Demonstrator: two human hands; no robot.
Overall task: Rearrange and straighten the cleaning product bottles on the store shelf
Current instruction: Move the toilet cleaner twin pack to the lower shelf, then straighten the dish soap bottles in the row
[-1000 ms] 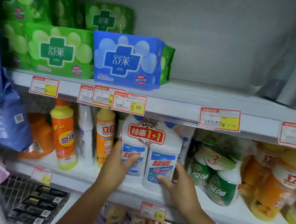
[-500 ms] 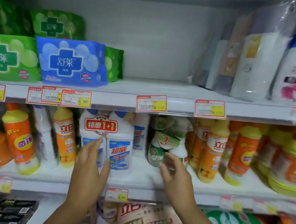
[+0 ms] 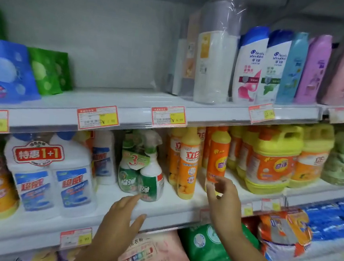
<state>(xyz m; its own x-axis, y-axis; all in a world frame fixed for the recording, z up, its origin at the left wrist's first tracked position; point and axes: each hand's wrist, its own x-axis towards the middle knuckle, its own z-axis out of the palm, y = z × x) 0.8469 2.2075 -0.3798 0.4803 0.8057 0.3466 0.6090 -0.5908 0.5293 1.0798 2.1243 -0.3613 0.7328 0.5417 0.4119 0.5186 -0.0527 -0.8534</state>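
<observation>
The left hand (image 3: 123, 216), grip apart, reaches for the green spray-bottle pack (image 3: 149, 183) on the middle shelf (image 3: 171, 204); the right hand (image 3: 221, 197) — grip apart, empty — hovers by the orange dish-soap bottle (image 3: 218, 158). Grasp low, label forward.

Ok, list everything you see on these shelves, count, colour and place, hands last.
Packs: two, blue and green, top shelf left.
Shampoo: two, white, blue caps, top shelf right.
Tags: several, red-yellow, shelf edges.
Twin pack: one, white, middle shelf left.
Spray pair: one, green and white, middle shelf centre.
Soap bottles: several, orange, right of spray pair.
Jugs: at least two, yellow, middle shelf right.
Bags: three, pink, green, orange, below.
Left hand: open, near spray pair.
Right hand: fingers at a soap bottle.
</observation>
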